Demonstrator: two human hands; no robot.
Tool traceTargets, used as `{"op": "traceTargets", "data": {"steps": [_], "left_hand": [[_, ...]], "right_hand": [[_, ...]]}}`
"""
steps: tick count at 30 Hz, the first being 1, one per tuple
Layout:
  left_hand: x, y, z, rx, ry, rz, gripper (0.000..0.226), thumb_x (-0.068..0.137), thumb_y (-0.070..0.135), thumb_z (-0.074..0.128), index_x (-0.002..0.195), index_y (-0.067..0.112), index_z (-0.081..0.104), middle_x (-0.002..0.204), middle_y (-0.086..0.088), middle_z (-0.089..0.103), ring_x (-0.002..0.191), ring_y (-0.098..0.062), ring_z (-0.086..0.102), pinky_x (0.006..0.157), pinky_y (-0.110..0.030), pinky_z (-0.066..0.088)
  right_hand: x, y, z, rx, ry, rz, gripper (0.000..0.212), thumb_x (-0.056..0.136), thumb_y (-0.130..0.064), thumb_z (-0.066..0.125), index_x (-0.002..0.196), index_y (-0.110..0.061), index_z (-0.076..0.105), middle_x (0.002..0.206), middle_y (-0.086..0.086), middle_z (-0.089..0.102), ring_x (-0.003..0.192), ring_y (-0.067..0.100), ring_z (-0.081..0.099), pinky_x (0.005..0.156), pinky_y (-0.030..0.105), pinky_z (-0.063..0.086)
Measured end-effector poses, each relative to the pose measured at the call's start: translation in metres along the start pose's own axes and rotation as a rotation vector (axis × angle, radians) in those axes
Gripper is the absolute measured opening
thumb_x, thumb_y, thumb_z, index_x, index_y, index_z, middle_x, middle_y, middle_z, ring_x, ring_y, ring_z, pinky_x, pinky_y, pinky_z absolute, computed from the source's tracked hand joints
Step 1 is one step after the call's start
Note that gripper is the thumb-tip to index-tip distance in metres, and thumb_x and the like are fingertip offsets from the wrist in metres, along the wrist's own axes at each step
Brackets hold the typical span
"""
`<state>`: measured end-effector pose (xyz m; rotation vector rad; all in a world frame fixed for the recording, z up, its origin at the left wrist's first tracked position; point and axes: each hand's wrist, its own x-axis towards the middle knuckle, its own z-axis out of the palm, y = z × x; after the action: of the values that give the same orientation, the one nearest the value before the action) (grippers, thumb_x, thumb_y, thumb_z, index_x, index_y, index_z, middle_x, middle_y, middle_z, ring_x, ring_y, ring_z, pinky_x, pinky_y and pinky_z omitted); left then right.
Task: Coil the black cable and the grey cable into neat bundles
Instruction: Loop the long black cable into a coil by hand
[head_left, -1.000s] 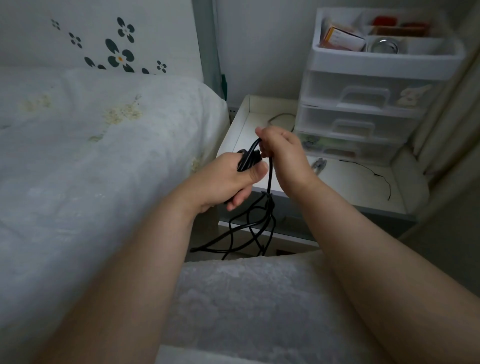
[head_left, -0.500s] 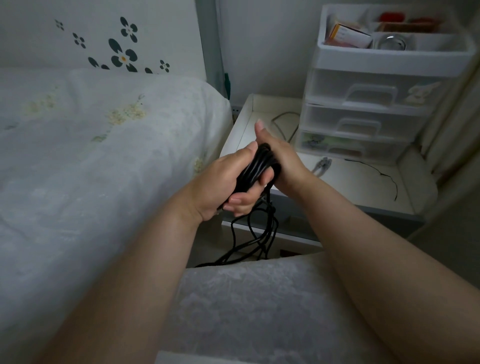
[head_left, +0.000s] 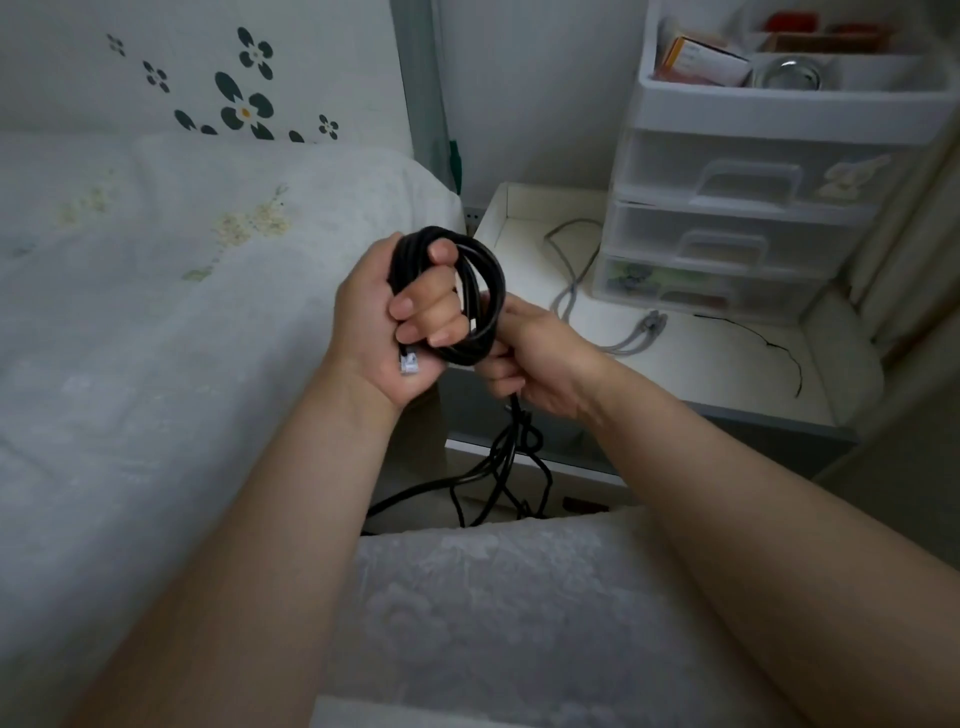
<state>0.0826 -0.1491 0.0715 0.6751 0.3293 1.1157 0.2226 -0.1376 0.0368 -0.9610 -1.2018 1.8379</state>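
Evidently the left hand (head_left: 400, 317) serves as the spool: its fingers curl through the middle of several round loops of the thick black rubber-sheathed cable (head_left: 488, 291), so the turns stay stacked and cannot spring apart, and the cable's clear plastic plug (head_left: 409, 362) lies trapped against the palm, probably so the end cannot slip out. The right hand (head_left: 540, 358) sits just beside the coil's lower edge, fingers closed round the run of cable leaving it, well placed to feed the next turn under light tension. Below, the uncoiled remainder hangs in a loose tangle toward the floor, so this bundle looks partly done. The thin grey cable (head_left: 574, 280) lies untouched in slack curves on the white bedside table (head_left: 701, 364), next to the translucent plastic drawer unit (head_left: 737, 218).
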Motion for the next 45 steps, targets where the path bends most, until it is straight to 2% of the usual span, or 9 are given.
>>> {"op": "traceTargets", "data": {"steps": [5,7,12,19,26,32,39,43,45], "left_hand": [[0.006,0.002,-0.006,-0.132,0.201,0.115,0.040,0.097,0.021,0.017,0.074,0.011,0.048,0.034,0.007,0.032,0.026,-0.007,0.025,0.033,-0.018,0.026],[0.008,0.000,-0.006,-0.128,0.291,0.161,0.041,0.097,0.023,0.018,0.073,0.011,0.049,0.037,0.008,0.031,0.028,-0.006,0.024,0.034,-0.019,0.026],[0.011,0.002,-0.008,-0.037,0.544,0.309,0.055,0.101,0.050,0.024,0.070,0.012,0.049,0.042,0.006,0.033,0.033,-0.009,0.025,0.040,-0.021,0.027],[0.019,-0.002,-0.015,0.375,0.708,0.372,0.045,0.102,0.045,0.028,0.073,0.015,0.045,0.043,0.004,0.041,0.035,-0.012,0.032,0.043,-0.022,0.033],[0.026,-0.021,-0.013,1.016,0.718,0.421,0.045,0.104,0.035,0.027,0.067,0.015,0.042,0.049,-0.005,0.047,0.038,-0.012,0.042,0.041,-0.024,0.038],[0.030,-0.031,-0.021,1.640,0.681,0.259,0.045,0.103,0.040,0.027,0.083,0.006,0.049,0.064,0.003,0.049,0.058,-0.004,0.045,0.056,-0.024,0.028],[0.027,-0.029,-0.026,1.771,0.431,-0.062,0.052,0.103,0.036,0.027,0.065,0.012,0.052,0.054,-0.005,0.058,0.048,-0.018,0.056,0.053,-0.029,0.045],[0.022,-0.025,-0.029,1.591,0.315,-0.298,0.037,0.091,0.011,0.037,0.056,0.009,0.046,0.040,-0.002,0.049,0.039,-0.021,0.043,0.044,-0.024,0.036],[0.020,-0.020,-0.029,1.506,0.285,-0.287,0.044,0.096,0.021,0.035,0.053,0.010,0.039,0.035,0.002,0.041,0.035,-0.018,0.036,0.043,-0.023,0.032]], "right_hand": [[-0.008,0.012,0.019,-0.172,0.075,0.019,0.028,0.096,0.000,0.030,0.103,-0.022,0.045,0.059,0.000,0.034,0.041,0.009,0.030,0.042,0.023,0.039],[-0.007,0.014,0.025,-0.259,0.097,0.048,0.026,0.096,-0.001,0.032,0.112,-0.017,0.045,0.062,0.003,0.043,0.046,0.013,0.039,0.061,0.034,0.057],[-0.017,0.015,0.029,-0.736,0.001,0.055,0.009,0.096,-0.008,0.045,0.091,-0.009,0.053,0.073,0.005,0.065,0.069,0.022,0.065,0.074,0.030,0.056],[-0.020,0.014,0.027,-1.217,0.054,0.051,0.030,0.094,-0.023,0.051,0.119,-0.008,0.045,0.103,0.010,0.062,0.092,0.025,0.062,0.080,0.039,0.053],[-0.017,0.003,0.021,-1.241,0.120,-0.023,0.026,0.089,-0.019,0.056,0.115,-0.014,0.054,0.110,0.005,0.061,0.096,0.019,0.057,0.077,0.029,0.047],[-0.020,-0.006,0.013,-0.964,0.097,-0.139,0.031,0.084,-0.007,0.059,0.101,-0.016,0.035,0.092,0.010,0.064,0.067,0.015,0.056,0.058,0.025,0.044],[-0.011,-0.004,0.001,-1.031,0.067,-0.296,0.025,0.088,-0.006,0.054,0.099,-0.014,0.033,0.082,0.009,0.068,0.070,0.020,0.061,0.067,0.035,0.050],[-0.012,-0.005,0.000,-1.172,0.010,-0.351,0.023,0.090,-0.012,0.055,0.100,-0.011,0.035,0.084,0.008,0.067,0.076,0.026,0.062,0.069,0.040,0.051],[-0.011,-0.007,0.000,-1.183,0.051,-0.366,0.027,0.089,-0.018,0.059,0.098,-0.014,0.034,0.082,0.007,0.064,0.072,0.023,0.059,0.064,0.036,0.047]]}}
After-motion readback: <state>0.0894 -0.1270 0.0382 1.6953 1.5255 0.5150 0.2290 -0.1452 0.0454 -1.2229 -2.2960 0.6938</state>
